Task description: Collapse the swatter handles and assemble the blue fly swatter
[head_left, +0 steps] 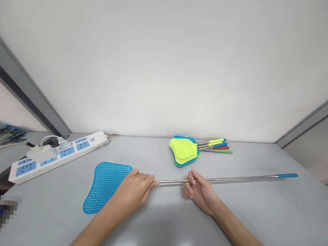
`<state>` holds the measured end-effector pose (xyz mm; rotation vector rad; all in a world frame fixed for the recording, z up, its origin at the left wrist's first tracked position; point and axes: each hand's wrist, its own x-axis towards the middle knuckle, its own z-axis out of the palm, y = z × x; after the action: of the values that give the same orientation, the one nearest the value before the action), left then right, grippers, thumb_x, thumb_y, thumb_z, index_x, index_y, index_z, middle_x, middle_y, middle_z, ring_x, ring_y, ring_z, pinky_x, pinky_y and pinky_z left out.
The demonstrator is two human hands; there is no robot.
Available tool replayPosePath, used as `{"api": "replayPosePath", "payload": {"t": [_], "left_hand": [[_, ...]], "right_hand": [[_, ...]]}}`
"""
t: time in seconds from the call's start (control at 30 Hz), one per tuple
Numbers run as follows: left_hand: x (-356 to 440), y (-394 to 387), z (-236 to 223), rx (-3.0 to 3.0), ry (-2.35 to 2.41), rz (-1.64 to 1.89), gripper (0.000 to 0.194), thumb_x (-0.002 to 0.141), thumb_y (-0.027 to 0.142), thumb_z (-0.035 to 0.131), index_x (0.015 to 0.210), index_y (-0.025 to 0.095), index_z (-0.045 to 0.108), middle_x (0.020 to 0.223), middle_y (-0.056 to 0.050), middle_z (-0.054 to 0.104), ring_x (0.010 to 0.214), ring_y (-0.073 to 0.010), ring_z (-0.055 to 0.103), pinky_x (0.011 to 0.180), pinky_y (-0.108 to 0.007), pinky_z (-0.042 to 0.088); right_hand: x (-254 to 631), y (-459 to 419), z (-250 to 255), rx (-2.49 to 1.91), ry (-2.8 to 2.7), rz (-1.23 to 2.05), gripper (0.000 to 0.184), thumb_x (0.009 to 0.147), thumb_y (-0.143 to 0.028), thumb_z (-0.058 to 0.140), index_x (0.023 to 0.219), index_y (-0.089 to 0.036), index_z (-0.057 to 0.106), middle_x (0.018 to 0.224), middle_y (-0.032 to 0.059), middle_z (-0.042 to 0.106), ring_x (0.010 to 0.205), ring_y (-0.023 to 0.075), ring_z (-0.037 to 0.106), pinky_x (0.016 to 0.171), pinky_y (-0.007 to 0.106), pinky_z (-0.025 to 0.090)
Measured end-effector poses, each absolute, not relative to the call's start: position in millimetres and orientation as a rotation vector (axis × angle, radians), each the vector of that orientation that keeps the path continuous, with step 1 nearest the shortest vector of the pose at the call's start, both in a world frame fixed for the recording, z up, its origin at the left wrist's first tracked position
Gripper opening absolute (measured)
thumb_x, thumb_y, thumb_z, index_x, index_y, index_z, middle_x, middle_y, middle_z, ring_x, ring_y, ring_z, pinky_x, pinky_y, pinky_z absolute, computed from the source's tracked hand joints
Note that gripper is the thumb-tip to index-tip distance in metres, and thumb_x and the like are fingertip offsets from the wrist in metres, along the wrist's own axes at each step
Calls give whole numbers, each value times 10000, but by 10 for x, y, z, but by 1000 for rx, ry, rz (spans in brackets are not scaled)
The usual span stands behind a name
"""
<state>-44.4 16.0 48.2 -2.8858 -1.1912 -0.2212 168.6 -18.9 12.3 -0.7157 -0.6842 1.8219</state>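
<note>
A blue fly swatter [106,185] with a long, extended metal rod lies across my view, its perforated head at the left and its blue grip at the far right. My left hand [136,187] is closed around the rod close to the head and covers part of it. Near the rod's middle, my right hand [200,190] has its fingers curled about the metal, palm turned partly up. Behind my right hand lies a pile of fly swatters [184,149], yellow-green and blue, with short rods and handles in several colours pointing right.
A white power strip [62,154] with blue socket panels lies at the left, with a white plug and adapter in it. A pale wall panel [167,81] rises behind the grey table [150,228]. Grey frame posts stand at both sides. Blurred packaged items [2,135] lie beyond the left post.
</note>
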Motion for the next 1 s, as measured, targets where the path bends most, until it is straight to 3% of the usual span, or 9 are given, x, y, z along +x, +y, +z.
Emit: {"api": "replayPosePath", "payload": {"t": [1.0], "left_hand": [[-423,166,455,-2961,-1222,-192,386,870,340,172,594,178,386,535,18,477,474,-111,382,605,-278,261]], "right_hand": [[1782,-191,161,-824,-715,1809,331,797,-424,362,560,-197,401,453,-11,424,472,126,372,527,271,279]]}}
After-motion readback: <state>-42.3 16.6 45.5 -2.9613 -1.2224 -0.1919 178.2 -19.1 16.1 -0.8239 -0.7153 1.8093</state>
